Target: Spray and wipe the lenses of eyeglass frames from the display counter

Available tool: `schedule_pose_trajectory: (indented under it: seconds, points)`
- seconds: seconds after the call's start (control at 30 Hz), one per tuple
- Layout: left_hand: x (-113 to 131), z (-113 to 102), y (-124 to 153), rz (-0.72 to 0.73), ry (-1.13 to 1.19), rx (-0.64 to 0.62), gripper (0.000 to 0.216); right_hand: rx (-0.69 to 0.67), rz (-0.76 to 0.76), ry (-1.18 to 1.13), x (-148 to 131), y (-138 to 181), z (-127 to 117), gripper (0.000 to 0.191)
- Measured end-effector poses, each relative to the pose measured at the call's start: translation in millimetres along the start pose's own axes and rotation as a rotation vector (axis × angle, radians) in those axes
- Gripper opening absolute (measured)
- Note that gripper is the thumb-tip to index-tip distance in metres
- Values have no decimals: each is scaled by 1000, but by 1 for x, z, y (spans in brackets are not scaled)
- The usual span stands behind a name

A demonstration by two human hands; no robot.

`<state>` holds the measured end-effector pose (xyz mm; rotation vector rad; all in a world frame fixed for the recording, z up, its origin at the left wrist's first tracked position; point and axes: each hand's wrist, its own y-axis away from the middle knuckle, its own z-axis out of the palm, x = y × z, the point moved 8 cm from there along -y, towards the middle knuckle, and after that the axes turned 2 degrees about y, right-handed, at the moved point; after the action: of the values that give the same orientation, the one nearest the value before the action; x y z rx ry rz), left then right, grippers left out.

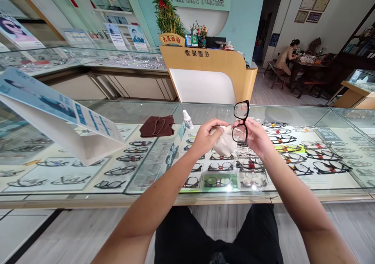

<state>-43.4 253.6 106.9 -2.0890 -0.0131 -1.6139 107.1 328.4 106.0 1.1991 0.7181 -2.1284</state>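
My right hand (258,137) is closed on a pair of black-framed glasses (241,122), held upright with one lens above the other over the glass counter (140,111). My left hand (206,137) is closed on a white cleaning cloth (225,140), which hangs between the two hands and touches the lower lens. A small white spray bottle (187,119) stands on the counter just left of my left hand.
A folded dark red cloth (157,126) lies on the counter to the left. A tilted display sign (58,115) stands at far left. Rows of glasses fill the case under the glass. A wooden cashier desk (211,72) is behind; a person (288,54) sits at a far table.
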Motion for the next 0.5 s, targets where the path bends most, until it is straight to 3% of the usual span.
schedule_pose_trajectory:
  seconds: [0.3,0.5]
  points:
    - [-11,7,0,-145,114,-86,38,-56,-56,140,-9,5,6,42]
    - [-10,10,0,-169,166,-177,38,-125,-16,215,-9,8,5,42]
